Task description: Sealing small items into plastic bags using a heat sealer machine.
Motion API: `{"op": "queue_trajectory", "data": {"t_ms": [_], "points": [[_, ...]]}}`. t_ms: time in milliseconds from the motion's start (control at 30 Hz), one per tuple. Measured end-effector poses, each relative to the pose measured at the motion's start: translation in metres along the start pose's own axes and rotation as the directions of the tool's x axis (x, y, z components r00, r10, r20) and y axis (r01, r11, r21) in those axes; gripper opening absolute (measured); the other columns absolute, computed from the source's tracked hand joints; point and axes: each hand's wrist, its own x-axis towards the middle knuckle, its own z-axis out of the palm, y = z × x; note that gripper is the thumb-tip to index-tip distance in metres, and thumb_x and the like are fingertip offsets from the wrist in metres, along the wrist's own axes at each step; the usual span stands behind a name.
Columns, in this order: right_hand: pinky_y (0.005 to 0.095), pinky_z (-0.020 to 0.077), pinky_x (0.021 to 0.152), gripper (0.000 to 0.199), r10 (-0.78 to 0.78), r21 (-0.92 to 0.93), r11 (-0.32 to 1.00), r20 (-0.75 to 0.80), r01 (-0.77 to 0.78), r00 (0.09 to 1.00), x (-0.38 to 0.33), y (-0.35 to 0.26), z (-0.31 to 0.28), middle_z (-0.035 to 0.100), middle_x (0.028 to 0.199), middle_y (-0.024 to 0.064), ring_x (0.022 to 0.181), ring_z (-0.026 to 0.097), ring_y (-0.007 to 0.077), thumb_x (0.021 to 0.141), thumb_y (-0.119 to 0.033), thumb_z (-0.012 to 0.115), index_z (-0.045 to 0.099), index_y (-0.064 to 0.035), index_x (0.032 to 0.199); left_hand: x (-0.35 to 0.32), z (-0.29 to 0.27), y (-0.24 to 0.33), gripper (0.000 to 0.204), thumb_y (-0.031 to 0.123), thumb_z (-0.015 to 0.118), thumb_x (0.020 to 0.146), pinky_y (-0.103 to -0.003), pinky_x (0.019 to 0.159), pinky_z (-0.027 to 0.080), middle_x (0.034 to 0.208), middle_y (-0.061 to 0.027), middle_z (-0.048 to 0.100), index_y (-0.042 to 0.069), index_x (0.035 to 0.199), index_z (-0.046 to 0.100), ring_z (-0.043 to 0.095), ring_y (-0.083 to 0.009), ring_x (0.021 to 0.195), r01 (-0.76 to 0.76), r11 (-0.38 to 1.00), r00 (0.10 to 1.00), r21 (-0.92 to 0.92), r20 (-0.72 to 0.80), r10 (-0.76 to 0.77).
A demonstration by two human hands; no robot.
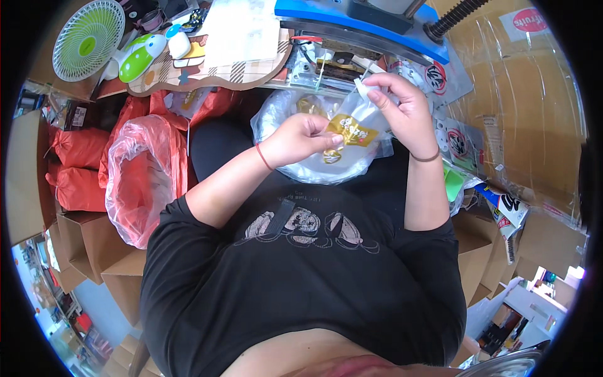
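Observation:
Between both hands is a clear plastic bag point(357, 133) with a gold printed panel, held tilted in front of my body. My left hand point(304, 139) pinches its lower left side between thumb and fingers. At the upper end, my right hand point(402, 108) has its thumb and fingers closed on the bag, next to a white piece point(362, 88) whose kind I cannot make out. Below the hands, a round container lined with clear plastic point(320, 174) sits between my legs, and more gold-printed bags show inside it.
To the left, an open red bag with a clear liner point(135, 188) stands near tied red bags point(78, 151). A green and white fan point(88, 41) lies on the table. A blue-edged machine point(358, 25) stands ahead, and cardboard point(515, 94) rises at the right.

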Motion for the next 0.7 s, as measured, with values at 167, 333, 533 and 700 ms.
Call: {"op": "queue_trajectory", "data": {"t_ms": [167,333,533,700], "points": [[0.0262,0.0451,0.081,0.017,0.112,-0.061,0.993,0.213,-0.101,0.971,-0.005,0.005,-0.019,0.064,0.095,0.0021,0.091,0.057,0.0109,0.095,-0.014,0.062,0.064,-0.0003,0.104,0.005,0.013,-0.014,0.023,0.023,0.067,0.094,-0.021,0.069,0.049,0.087,0.0,0.069,0.002,0.102,0.07,0.059,-0.004,0.076,0.118,0.976,0.992,-0.185,0.061,-0.109],[0.0267,0.045,0.08,0.018,0.107,-0.201,0.975,0.065,-0.092,0.992,-0.023,0.029,-0.038,0.061,0.092,0.0018,0.09,0.056,0.0118,0.091,-0.011,0.065,0.064,-0.0007,0.105,0.007,0.018,-0.01,0.02,0.02,0.069,0.093,-0.023,0.07,0.052,0.091,-0.0014,0.07,0.004,0.105,0.069,0.064,-0.0079,0.078,0.215,0.901,0.976,-0.377,0.121,-0.183],[0.0268,0.0455,0.074,0.021,0.168,-0.496,0.838,-0.158,-0.226,0.973,-0.041,0.061,-0.056,0.058,0.092,0.0026,0.08,0.056,0.0118,0.088,-0.009,0.068,0.064,-0.0018,0.108,0.037,-0.029,-0.011,0.021,0.02,0.07,0.09,-0.024,0.071,0.054,0.092,-0.0041,0.07,0.004,0.104,0.068,0.066,-0.0108,0.079,0.106,0.911,0.988,-0.399,-0.064,-0.143],[0.0259,0.0443,0.066,0.016,0.208,-0.336,0.896,-0.256,-0.289,0.944,-0.052,0.065,-0.039,0.057,0.088,0.0038,0.071,0.054,0.0115,0.09,-0.012,0.067,0.062,-0.001,0.102,0.058,-0.053,-0.021,0.036,0.024,0.071,0.09,-0.029,0.073,0.055,0.097,-0.0098,0.068,-0.002,0.113,0.062,0.067,-0.0149,0.083,0.127,0.897,0.972,-0.424,-0.129,-0.198]]}}
